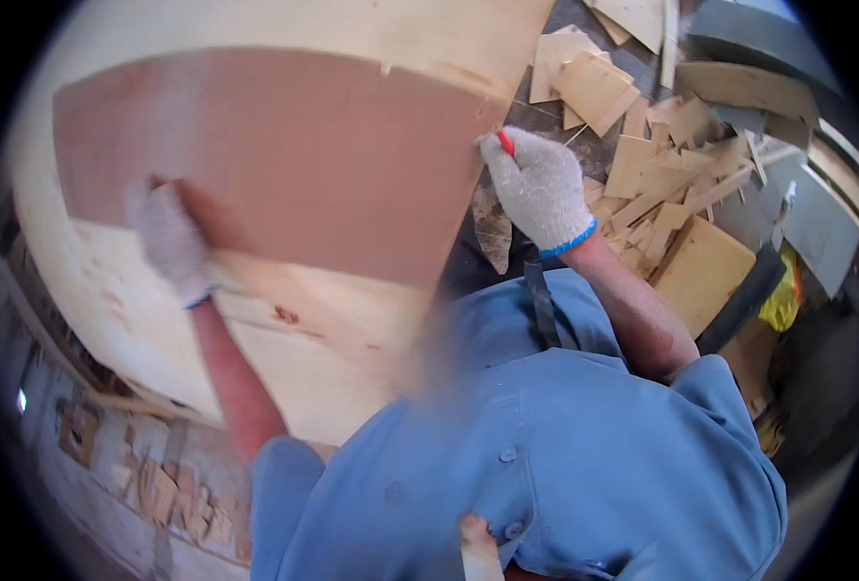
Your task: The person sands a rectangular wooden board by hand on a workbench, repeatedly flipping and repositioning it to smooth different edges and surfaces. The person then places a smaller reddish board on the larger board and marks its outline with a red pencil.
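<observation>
the left hand [171, 242], in a pale knit glove and blurred, lies flat on a big veneer sheet [284, 165], right where its reddish-brown patch meets the pale wood below; the fingers look spread and pressed down rather than closed round anything, though the blur hides the detail; the right hand [538, 184], in a white knit glove with a blue cuff, sits at the sheet's right edge, its grip clamped on a small red tool [505, 142] whose tip pokes up between thumb and fingers, touching or just beside that edge; what kind of tool it is cannot be told; the sheet fills the upper left of the view, tilted, its reddish part above and the pale, knotted part nearer the person; a blue shirt [565, 455] with buttons covers the lower middle, both bare forearms rising from its short sleeves; to the right of the right hand, on a dark floor [584, 145], lies a heap of scraps [671, 165], pale offcuts of thin wood, overlapping at all angles; past them lean grey boards [816, 223], and something yellow [783, 300] shows near the right rim; at lower left, more small wood bits [173, 499] lie scattered, out of focus.
</observation>
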A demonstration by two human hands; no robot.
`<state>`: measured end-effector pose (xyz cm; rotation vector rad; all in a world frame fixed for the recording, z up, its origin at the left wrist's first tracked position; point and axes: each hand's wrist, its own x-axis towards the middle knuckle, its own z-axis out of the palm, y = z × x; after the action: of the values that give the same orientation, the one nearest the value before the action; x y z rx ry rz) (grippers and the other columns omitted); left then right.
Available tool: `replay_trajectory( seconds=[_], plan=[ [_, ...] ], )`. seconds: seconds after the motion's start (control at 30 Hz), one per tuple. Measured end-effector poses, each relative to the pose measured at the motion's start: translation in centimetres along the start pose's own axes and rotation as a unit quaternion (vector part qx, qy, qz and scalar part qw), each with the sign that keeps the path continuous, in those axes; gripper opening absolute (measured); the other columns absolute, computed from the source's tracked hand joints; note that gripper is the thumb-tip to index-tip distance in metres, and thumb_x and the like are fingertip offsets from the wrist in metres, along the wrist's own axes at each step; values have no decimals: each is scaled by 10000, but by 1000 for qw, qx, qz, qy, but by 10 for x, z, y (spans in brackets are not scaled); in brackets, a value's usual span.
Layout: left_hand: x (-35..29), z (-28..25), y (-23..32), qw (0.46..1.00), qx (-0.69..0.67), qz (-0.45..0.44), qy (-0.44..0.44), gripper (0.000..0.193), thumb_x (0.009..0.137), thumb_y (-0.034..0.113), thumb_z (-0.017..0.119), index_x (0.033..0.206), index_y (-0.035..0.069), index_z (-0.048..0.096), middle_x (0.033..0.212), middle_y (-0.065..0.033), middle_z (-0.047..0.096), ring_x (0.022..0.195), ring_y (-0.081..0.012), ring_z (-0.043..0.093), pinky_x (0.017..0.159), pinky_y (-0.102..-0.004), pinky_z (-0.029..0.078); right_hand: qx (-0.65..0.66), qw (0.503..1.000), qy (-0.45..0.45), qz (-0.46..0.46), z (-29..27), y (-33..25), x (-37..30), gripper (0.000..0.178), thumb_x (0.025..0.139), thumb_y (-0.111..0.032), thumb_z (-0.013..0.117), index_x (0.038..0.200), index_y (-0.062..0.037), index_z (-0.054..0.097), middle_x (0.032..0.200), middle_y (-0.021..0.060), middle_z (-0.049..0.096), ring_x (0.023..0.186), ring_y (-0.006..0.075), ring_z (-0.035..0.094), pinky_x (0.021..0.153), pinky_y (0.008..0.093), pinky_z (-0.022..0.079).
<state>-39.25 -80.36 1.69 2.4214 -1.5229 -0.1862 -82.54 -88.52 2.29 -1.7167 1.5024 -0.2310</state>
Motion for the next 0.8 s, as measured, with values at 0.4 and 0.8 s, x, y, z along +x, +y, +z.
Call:
replay_trajectory(
  seconds=[0.4,0.8],
  plan=[
    [-246,37,223,998,-52,29,11,609,926,190,648,1476,21,448,1563,-246,376,1461,-458,315,1199,-584,228,-53,987,-38,-149,-6,32,11,407,985,-401,526,826,-57,674,810,200,684,795,420,661,689,508,514],
    [-162,-3,102,994,3,-21,106,424,1011,183,570,1371,-38,542,1399,-208,565,1341,-339,498,1164,-448,352,-12,993,-26,-112,-13,21,2,354,988,-366,525,855,-67,661,831,209,683,814,425,667,698,531,515]
  ],
)
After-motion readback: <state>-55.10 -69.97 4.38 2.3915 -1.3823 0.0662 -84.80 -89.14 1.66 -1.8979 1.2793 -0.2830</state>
